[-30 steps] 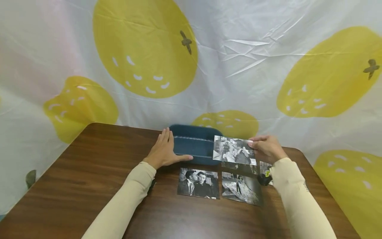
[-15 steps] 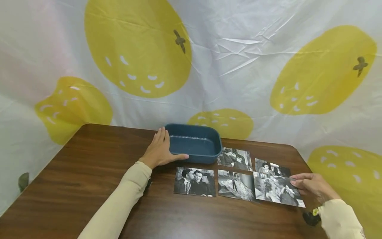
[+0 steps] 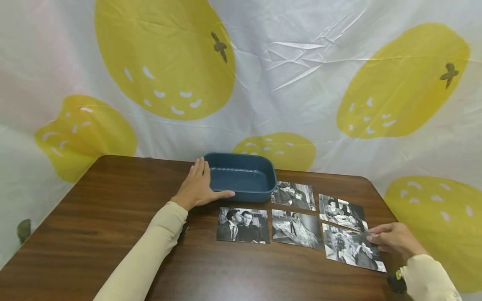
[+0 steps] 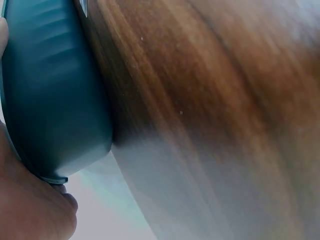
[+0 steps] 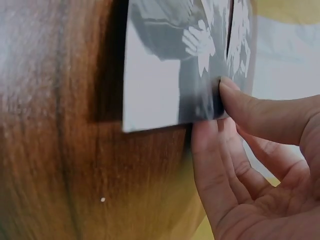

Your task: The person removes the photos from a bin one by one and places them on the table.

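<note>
A dark blue plastic bin point(image 3: 246, 195) stands near the table's back edge. My left hand point(image 3: 193, 187) rests on its left end with straight fingers and the thumb along the front rim; the left wrist view shows the bin's outer wall point(image 4: 60, 95) close up. At the right, my right hand point(image 3: 397, 239) pinches a black-and-white photo print point(image 3: 350, 247) at its upper right corner, between thumb and fingers. The right wrist view has this print point(image 5: 152, 90) tilted just over the wood. Another print point(image 3: 342, 212) lies right behind it.
More prints lie face up in rows: a couple point(image 3: 242, 225), a wide-gowned figure point(image 3: 296, 228), and one beside the bin point(image 3: 293, 195). They rest on a brown wooden table point(image 3: 113, 217). Behind it hangs a white curtain point(image 3: 286, 104) with yellow fruit.
My right hand has carried the print from beside the bin rightward and toward me, then lowered it in front of the rightmost print. The left hand has stayed on the bin.
</note>
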`<act>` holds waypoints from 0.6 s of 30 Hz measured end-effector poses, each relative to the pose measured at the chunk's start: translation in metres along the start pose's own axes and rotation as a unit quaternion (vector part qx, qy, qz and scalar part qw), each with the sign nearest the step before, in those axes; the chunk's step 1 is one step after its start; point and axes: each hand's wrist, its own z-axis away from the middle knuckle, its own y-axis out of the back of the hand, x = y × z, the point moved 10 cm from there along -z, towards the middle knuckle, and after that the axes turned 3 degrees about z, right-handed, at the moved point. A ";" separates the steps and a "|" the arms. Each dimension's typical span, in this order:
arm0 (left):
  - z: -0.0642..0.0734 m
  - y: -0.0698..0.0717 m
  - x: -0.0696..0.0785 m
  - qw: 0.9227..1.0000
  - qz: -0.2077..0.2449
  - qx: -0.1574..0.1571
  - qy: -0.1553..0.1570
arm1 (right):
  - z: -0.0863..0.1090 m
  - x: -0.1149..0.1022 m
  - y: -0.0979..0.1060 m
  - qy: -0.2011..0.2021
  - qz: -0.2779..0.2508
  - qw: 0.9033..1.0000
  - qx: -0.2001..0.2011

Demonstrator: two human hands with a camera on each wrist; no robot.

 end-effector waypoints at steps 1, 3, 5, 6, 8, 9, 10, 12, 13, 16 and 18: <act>0.000 0.000 0.000 1.000 0.001 0.000 0.000 | 0.000 -0.001 0.000 0.002 0.005 1.000 0.003; 0.000 -0.001 0.000 1.000 0.001 0.000 0.001 | -0.001 -0.002 -0.001 0.006 0.015 1.000 0.010; -0.001 -0.002 0.000 1.000 0.002 0.001 0.000 | -0.001 -0.002 -0.001 0.005 0.024 1.000 0.017; -0.001 -0.002 0.001 1.000 0.003 0.002 -0.002 | 0.000 -0.002 -0.001 0.005 0.028 0.999 0.021; 0.000 -0.001 0.001 1.000 0.006 0.005 -0.003 | 0.000 -0.002 -0.001 0.003 0.028 0.999 0.027; 0.000 -0.001 0.001 1.000 0.006 0.006 -0.005 | 0.001 -0.002 -0.001 0.000 0.026 0.999 0.029; 0.000 -0.001 0.001 1.000 0.005 0.007 -0.005 | 0.001 -0.002 -0.001 -0.001 0.026 0.999 0.032; 0.001 0.000 0.001 1.000 0.010 0.008 -0.008 | 0.002 -0.003 -0.002 0.000 0.019 0.999 0.033; 0.001 0.000 0.001 1.000 0.012 0.006 -0.006 | 0.003 -0.002 -0.002 -0.001 0.016 0.999 0.034; 0.002 -0.001 -0.001 1.000 0.027 0.003 0.000 | 0.003 -0.002 -0.003 0.001 0.017 0.999 0.038; 0.002 -0.001 -0.003 0.999 0.042 0.003 0.002 | 0.003 -0.002 -0.003 0.001 0.022 0.999 0.041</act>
